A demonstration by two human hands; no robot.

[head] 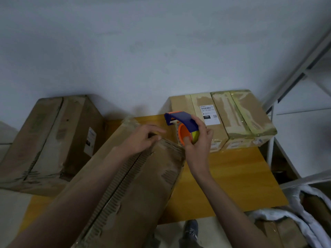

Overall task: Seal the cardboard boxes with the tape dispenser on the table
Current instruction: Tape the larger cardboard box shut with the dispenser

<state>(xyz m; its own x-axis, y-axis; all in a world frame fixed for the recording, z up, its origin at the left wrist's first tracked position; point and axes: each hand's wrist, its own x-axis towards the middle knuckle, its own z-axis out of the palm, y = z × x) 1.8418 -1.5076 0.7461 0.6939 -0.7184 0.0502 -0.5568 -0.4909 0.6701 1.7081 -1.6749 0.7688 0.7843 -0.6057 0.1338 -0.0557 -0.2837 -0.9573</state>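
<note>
Leftmost, a large worn brown cardboard box sits off the desk's left edge, well apart from the work. Centre: a long brown cardboard box with a torn centre seam lies on the yellow wooden desk, long axis running from near-left to far-right. Left hand rests at the seam's far end, fingers loosely curled, fingertips pressing the flap edge; whether it pinches a tape end, I cannot tell. Just right of it, right hand grips the blue-and-orange tape dispenser with a yellow-green roll, held above the box's far-right corner, blade end pointing far-left. Judgement: the seam lies near-left of the dispenser, so the pull should follow that axis toward the person. Far right, two taped cardboard boxes stand together on the desk.
</note>
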